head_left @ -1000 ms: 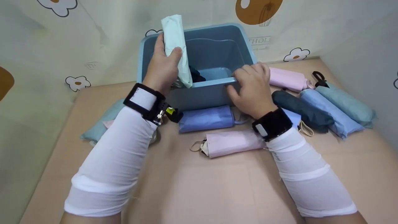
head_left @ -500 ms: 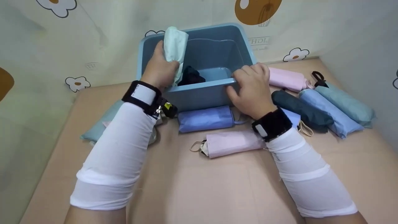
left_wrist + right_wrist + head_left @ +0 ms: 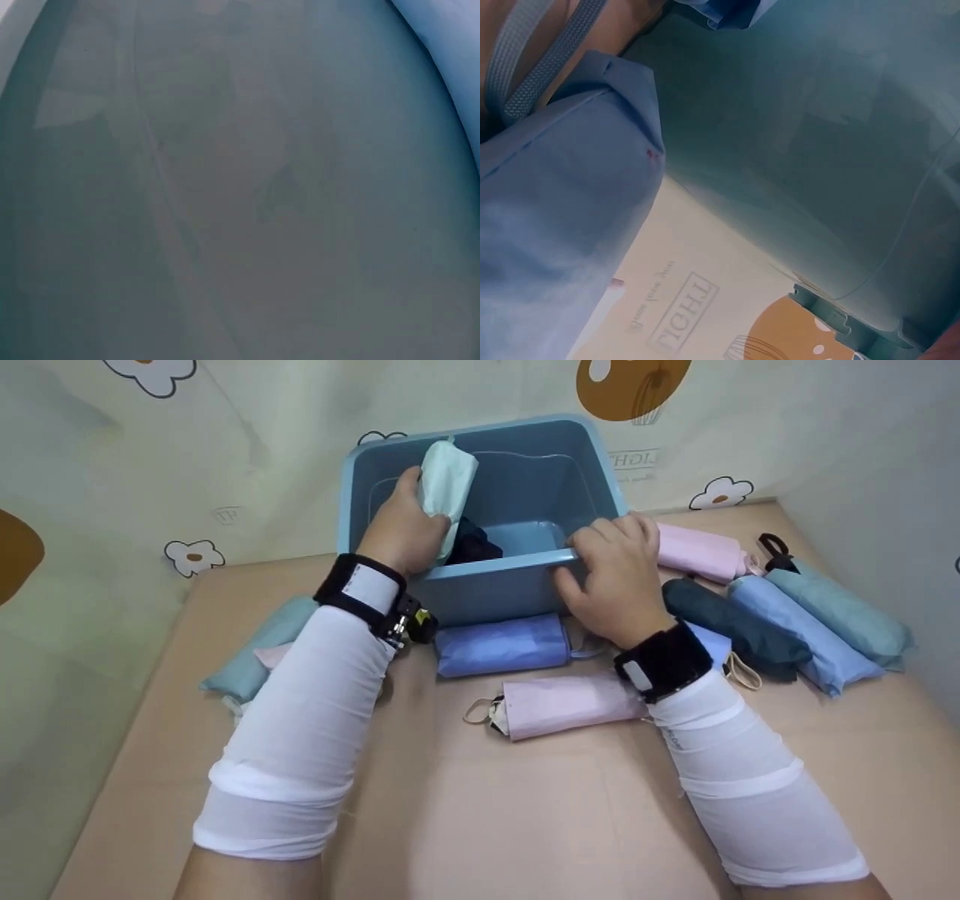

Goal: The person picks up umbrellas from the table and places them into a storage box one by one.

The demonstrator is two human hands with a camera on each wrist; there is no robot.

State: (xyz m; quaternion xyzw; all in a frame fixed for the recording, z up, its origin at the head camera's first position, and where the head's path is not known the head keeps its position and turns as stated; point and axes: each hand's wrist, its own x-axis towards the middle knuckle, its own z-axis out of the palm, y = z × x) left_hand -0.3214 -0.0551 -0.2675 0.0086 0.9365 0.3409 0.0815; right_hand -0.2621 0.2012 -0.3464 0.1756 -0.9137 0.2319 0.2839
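Note:
In the head view my left hand (image 3: 405, 531) grips a mint-green folded umbrella (image 3: 448, 484), thumb on its near side. The umbrella leans inside the left part of a blue plastic bin (image 3: 495, 591); its lower end is hidden by the bin's front wall. Just right of it, a dark folded umbrella or cloth bundle (image 3: 474, 544) lies in the bin, partly hidden. My right hand (image 3: 616, 574) holds the bin's front rim near the right corner, fingers curled over the edge. The left wrist view is filled by the bin's wall (image 3: 225, 187); neither hand is clearly visible there.
Before the bin lie a blue folded umbrella (image 3: 502, 646) and a pale pink one (image 3: 566, 705). To the right are pink (image 3: 697, 551), dark green (image 3: 735, 628), light blue (image 3: 802, 634) and teal (image 3: 844, 615) ones. Another teal umbrella (image 3: 262, 649) lies left. A patterned wall (image 3: 285, 472) stands behind.
My left hand has lowered the mint-green umbrella from above the bin's rim down into it, uncovering more of the dark bundle. The right hand keeps its hold on the rim.

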